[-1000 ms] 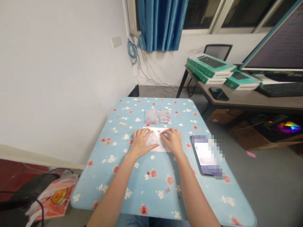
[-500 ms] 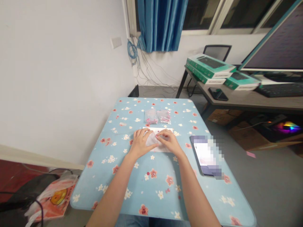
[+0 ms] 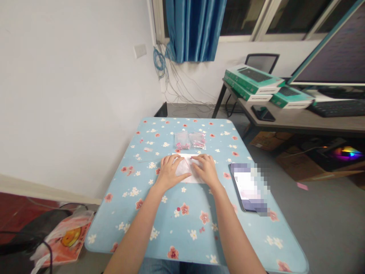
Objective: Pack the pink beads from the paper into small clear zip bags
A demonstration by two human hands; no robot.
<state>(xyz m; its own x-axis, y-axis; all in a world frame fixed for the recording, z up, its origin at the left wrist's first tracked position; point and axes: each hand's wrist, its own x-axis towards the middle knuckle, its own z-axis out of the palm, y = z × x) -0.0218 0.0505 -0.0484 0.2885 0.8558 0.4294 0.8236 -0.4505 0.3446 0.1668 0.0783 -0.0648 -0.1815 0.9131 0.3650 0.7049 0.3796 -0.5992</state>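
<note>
A white sheet of paper (image 3: 190, 178) lies flat on the flowered table, partly covered by both hands. On it, between the hands, a thin reddish line or strand shows, too small to make out well. My left hand (image 3: 169, 171) rests on the sheet's left part, open, thumb and fingers spread apart. Over the right part is my right hand (image 3: 207, 169), fingers stretched out and thumb apart, with nothing visible in it. Just beyond the sheet lie two clear plastic bags (image 3: 182, 140) side by side, with small pink pieces inside.
A phone (image 3: 246, 186) with a lit screen lies on the table (image 3: 182, 236) to the right. At the right stands a desk (image 3: 299, 123) with green keyboard boxes (image 3: 251, 82), another phone (image 3: 262, 113) and a monitor. A plastic bag (image 3: 67, 239) sits low at the left.
My right hand has parted its thumb and fingers, which were pinched at a small pink thing near the sheet's middle. It has shifted slightly right. My left hand stays put.
</note>
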